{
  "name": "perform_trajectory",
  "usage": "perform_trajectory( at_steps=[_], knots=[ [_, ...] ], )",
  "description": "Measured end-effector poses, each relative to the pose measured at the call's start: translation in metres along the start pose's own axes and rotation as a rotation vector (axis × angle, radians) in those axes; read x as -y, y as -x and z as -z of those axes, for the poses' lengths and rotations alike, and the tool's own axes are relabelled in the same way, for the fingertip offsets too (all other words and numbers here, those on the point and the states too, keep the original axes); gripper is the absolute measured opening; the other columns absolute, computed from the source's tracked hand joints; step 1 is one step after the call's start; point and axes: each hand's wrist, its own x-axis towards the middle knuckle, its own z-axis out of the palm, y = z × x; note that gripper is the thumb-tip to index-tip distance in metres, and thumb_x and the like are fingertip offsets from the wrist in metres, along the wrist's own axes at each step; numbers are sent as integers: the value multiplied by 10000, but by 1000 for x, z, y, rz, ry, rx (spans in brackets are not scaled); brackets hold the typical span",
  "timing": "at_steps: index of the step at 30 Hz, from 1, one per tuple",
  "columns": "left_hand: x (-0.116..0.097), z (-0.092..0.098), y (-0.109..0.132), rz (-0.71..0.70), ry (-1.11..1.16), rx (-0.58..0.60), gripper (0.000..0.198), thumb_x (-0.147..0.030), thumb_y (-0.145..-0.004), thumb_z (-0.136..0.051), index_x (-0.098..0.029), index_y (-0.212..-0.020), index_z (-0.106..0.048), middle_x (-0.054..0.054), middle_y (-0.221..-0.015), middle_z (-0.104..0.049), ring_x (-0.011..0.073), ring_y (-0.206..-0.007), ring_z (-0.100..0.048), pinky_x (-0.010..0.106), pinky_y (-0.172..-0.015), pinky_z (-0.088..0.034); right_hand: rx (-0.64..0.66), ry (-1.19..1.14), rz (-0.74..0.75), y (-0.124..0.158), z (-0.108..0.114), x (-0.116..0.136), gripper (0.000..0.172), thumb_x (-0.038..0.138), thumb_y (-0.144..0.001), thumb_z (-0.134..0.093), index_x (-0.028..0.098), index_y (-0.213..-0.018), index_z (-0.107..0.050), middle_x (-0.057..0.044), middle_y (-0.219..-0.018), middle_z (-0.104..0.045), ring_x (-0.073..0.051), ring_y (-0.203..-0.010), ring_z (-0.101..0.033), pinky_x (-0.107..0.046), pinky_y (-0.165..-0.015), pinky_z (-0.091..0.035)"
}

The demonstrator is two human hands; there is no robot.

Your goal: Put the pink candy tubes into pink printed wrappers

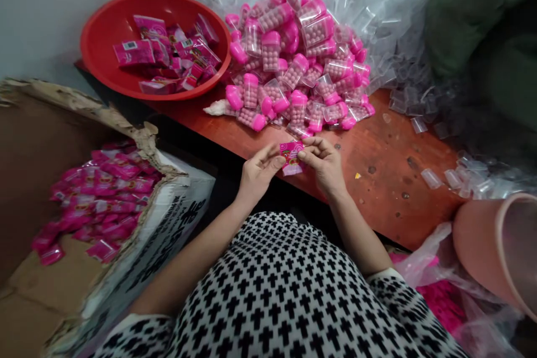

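Observation:
A small pink printed packet [291, 158] is held up between my two hands, over the front edge of the table. My left hand [260, 170] pinches its left side between thumb and fingers. On the right side, my right hand [322, 161] grips it the same way, thumb across the front. Just beyond my fingers lies a heap of clear little bottles [296, 70] with pink caps, filled with small pink balls. Whether anything is inside the packet cannot be seen.
At the back left stands a red basin [90, 47] of pink packets. A cardboard box [37, 285] at lower left holds a pile of similar packets [113, 179]. Loose clear containers [432, 179] lie on the red-brown table [390, 151]. A pink bucket [474, 235] stands at right.

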Motion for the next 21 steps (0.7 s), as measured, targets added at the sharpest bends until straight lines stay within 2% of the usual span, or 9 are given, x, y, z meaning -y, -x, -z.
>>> perform_trajectory(
  at_steps=[3, 6, 8, 9, 11, 14, 17, 19, 21],
  knots=[
    [-4, 1, 0, 204, 174, 87, 341, -404, -635, -815, -111, -798, -749, 89, -837, -728, 186, -749, -691, 339, -777, -578, 168, 209, 71, -9, 5, 4, 259, 373, -733, -743, 211, -894, -622, 45, -668, -661, -107, -585, -597, -240, -593, -509],
    [-7, 2, -1, 269, 243, 23, 315, -344, -550, -868, -95, -688, -732, 67, -716, -711, 162, -648, -680, 323, -717, -592, 221, 742, 384, -28, 20, 20, 132, 306, -865, -598, 216, -941, -658, -35, -906, -723, -183, -851, -659, -348, -808, -533],
    [-9, 3, 0, 300, 270, -34, 315, -321, -499, -889, -94, -625, -710, 53, -648, -691, 146, -588, -663, 297, -657, -589, 249, 1170, 585, -45, 34, 34, 207, 205, -882, -552, 232, -1060, -655, -73, -1231, -658, -246, -1189, -560, -462, -1039, -413],
    [-10, 4, 0, 317, 290, -57, 319, -310, -477, -897, -95, -602, -697, 48, -628, -684, 139, -569, -655, 282, -627, -584, 261, 1346, 634, -54, 40, 41, 259, 167, -888, -528, 234, -1112, -639, -76, -1361, -579, -264, -1304, -471, -505, -1104, -331],
    [-11, 7, 0, 355, 354, -95, 331, -286, -442, -909, -97, -573, -671, 41, -611, -678, 126, -548, -641, 254, -581, -569, 298, 1590, 690, -70, 50, 50, 313, 127, -899, -485, 222, -1170, -610, -81, -1485, -454, -278, -1404, -348, -544, -1151, -232],
    [-13, 10, -1, 407, 491, -165, 313, -246, -472, -904, -105, -598, -653, 25, -621, -677, 107, -545, -627, 222, -549, -551, 371, 1730, 746, -90, 59, 54, 332, 125, -919, -439, 203, -1213, -573, -86, -1492, -445, -278, -1420, -326, -547, -1155, -223],
    [-17, 13, -5, 426, 633, -251, 235, -223, -593, -856, -132, -682, -658, 5, -653, -679, 92, -565, -628, 192, -542, -535, 403, 1711, 815, -101, 63, 52, 322, 170, -928, -443, 216, -1230, -546, -76, -1430, -519, -266, -1401, -359, -547, -1150, -231],
    [-19, 14, -8, 434, 710, -314, 184, -215, -661, -818, -148, -714, -655, -5, -671, -680, 93, -586, -637, 194, -552, -537, 343, 1650, 843, -101, 61, 49, 298, 233, -923, -477, 215, -1213, -544, -86, -1350, -582, -267, -1360, -410, -545, -1138, -248],
    [-21, 14, -11, 441, 767, -364, 149, -211, -707, -786, -152, -729, -651, -6, -688, -680, 100, -606, -646, 211, -576, -549, 229, 1557, 832, -91, 56, 44, 298, 317, -899, -529, 198, -1171, -553, -109, -1235, -635, -285, -1275, -489, -540, -1096, -306]
  ],
)
